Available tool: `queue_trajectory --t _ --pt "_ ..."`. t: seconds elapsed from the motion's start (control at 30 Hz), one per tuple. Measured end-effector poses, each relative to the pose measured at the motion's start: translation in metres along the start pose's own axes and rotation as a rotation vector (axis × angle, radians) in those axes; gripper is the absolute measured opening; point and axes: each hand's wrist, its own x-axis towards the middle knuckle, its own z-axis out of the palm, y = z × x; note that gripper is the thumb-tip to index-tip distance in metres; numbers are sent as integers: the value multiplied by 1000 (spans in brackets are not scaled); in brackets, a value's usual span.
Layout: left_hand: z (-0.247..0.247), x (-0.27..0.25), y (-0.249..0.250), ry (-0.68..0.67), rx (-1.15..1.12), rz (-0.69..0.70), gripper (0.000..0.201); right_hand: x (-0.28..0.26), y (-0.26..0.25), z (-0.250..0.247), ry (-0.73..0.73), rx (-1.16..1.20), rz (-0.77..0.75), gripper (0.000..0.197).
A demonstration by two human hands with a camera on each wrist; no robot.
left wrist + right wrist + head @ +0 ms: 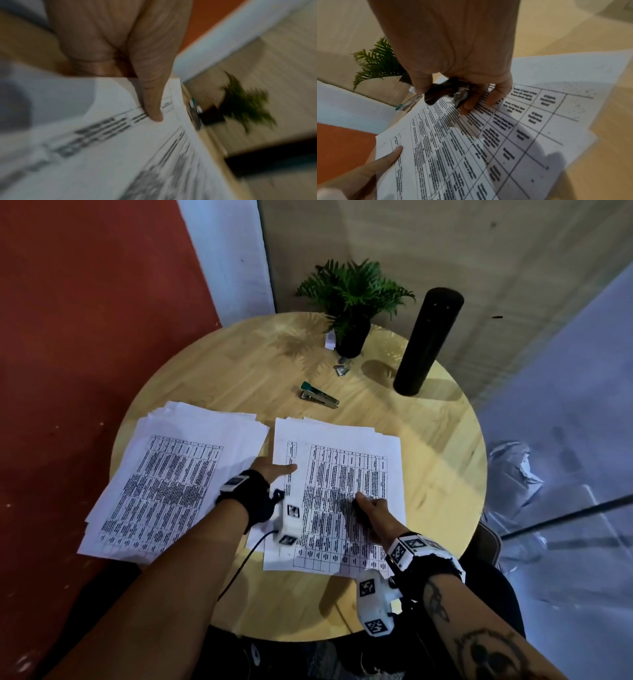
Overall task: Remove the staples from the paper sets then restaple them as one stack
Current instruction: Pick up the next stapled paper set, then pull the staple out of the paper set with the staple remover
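Note:
Two sets of printed table sheets lie on the round wooden table [428,440]: a fanned left stack [171,481] and a right stack [339,494]. My left hand [274,470] pinches the right stack's left edge, thumb [150,94] on top and fingers hidden underneath. My right hand [371,508] grips a black staple remover [447,92] with metal claws, while its fingertips [471,106] rest on the middle of the right stack's top sheet [488,142]. A green-and-silver stapler [318,396] lies beyond the papers, untouched.
A small pile of loose metal staples [342,368] sits behind the stapler. A potted fern [352,302] and a tall black cylinder [426,340] stand at the table's far side. Bare wood shows between the papers and the stapler.

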Motion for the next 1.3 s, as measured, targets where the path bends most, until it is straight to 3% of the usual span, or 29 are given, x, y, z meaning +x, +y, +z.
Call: queue_trajectory --t 0.17,0.23,0.3,0.37,0.4,0.53,0.67,0.73,0.83,0.93,1.03,1.13,1.23,1.3 --pt "8 -1 8 261 158 328 22 6 2 1 18 34 1 52" --pt "10 0 11 299 301 379 36 9 4 2 9 51 11 52" --pt "9 -1 11 196 388 291 44 10 4 1 12 51 12 50" --pt "4 -4 12 77 347 204 30 9 3 2 16 54 10 49" --pt "1 -4 12 38 305 179 32 7 2 2 13 57 8 48" --pt "3 -13 12 -49 175 85 67 -2 -3 -1 3 118 5 36" --pt "-3 -32 14 -17 -49 260 84 -20 -12 -19 2 235 -85 32" --pt "-14 -51 22 -17 -127 299 75 -34 -25 -32 93 321 -173 17" --pt "-31 -76 41 9 -228 379 44 -56 -59 -52 163 406 -353 18" --pt "-48 -108 60 23 -294 540 43 -88 -100 -65 184 420 -535 23" --pt "-63 -134 75 25 -333 621 41 -121 -137 -74 249 277 -769 32" --pt "-78 -157 86 29 -310 668 28 -156 -169 -78 273 -104 -1014 44" --pt "-89 -173 92 17 -306 744 27 -192 -198 -76 258 -454 -1170 46" --pt "-94 -190 97 14 -299 783 31 -212 -214 -76 201 -563 -1171 47"
